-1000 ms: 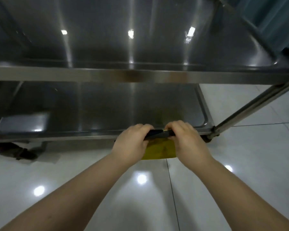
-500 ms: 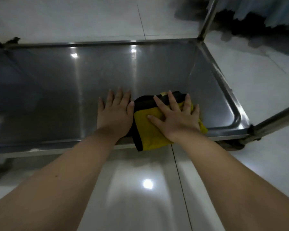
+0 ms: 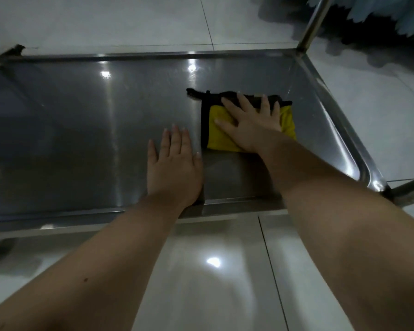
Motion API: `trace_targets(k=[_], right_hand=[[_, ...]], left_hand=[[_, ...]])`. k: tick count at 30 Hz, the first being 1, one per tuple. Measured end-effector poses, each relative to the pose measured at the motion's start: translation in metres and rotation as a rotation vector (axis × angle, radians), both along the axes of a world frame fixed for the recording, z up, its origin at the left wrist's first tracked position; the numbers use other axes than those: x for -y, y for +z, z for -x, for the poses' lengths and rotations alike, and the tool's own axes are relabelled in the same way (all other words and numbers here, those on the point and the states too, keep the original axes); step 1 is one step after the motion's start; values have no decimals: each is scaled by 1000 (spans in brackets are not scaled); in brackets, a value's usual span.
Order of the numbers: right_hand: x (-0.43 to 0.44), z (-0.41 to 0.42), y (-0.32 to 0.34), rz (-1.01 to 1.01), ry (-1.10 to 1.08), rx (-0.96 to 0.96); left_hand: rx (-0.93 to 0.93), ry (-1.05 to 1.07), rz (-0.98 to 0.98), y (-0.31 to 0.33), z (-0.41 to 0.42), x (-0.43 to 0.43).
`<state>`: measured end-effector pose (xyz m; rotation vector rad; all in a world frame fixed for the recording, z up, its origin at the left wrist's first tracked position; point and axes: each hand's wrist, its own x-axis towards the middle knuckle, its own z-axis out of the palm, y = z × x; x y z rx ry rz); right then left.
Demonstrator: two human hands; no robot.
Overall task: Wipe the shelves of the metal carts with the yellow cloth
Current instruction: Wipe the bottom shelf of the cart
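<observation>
I am looking down through the head camera on one steel shelf of the metal cart. The yellow cloth is lying folded flat on that shelf, toward its right end and roughly midway between its near and far rims. A black border is showing along the cloth's left and far edges.

The right hand is pressing down on the cloth, palm flat, fingers spread wide and straight, the fingertips reaching onto the black strip. The left hand is resting palm-down on the bare shelf, close to its near rim and about the middle of its length. Its fingers are lying straight and close together, gripping nothing. Both forearms are crossing the shelf's near rim.

An upright post is rising from the shelf's far right corner, and a second bar is running off from its near right corner. Glossy white floor tiles are showing around the shelf, reflecting lights.
</observation>
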<state>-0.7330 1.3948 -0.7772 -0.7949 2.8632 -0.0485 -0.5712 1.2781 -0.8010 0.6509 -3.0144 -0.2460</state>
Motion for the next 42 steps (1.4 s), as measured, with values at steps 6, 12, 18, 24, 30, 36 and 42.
trace_targets(k=[6, 12, 18, 24, 30, 36, 42], right_hand=[[-72, -99, 0, -28, 132, 56], [0, -13, 2, -25, 69, -4], [42, 9, -4, 18, -37, -29], [-49, -66, -2, 11, 32, -25], [-148, -52, 7, -70, -55, 89], [-104, -82, -1, -87, -112, 50], [-61, -64, -5, 8, 34, -40]], left_hand=[[-12, 5, -2, -1, -2, -3], [0, 5, -2, 1, -4, 0], [32, 14, -22, 3, -5, 3], [14, 23, -13, 2, -5, -1], [30, 6, -23, 2, -5, 0], [-7, 22, -1, 0, -4, 3], [-23, 9, 1, -3, -7, 2]])
